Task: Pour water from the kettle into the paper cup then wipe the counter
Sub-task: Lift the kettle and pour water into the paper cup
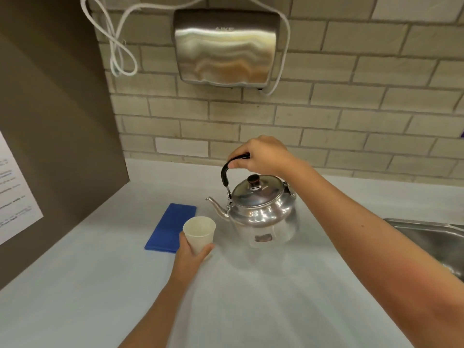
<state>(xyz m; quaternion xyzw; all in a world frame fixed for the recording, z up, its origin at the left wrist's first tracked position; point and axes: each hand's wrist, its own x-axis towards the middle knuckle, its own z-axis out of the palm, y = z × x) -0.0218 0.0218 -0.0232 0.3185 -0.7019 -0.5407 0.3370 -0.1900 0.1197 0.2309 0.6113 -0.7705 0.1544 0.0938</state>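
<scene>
Centrally, right hand (261, 156) grips the kettle (261, 209) handle, spout pointing frame-left toward the paper cup (199, 234) gripped by left hand (192, 254).

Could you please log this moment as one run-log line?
left hand: holds paper cup | right hand: grips kettle handle | pouring: not begun | blue cloth: folded on counter

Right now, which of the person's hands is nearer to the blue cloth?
Left. The left hand holds the paper cup right beside the blue cloth's near corner. The right hand is farther off, gripping the kettle handle above and right of it.
</scene>
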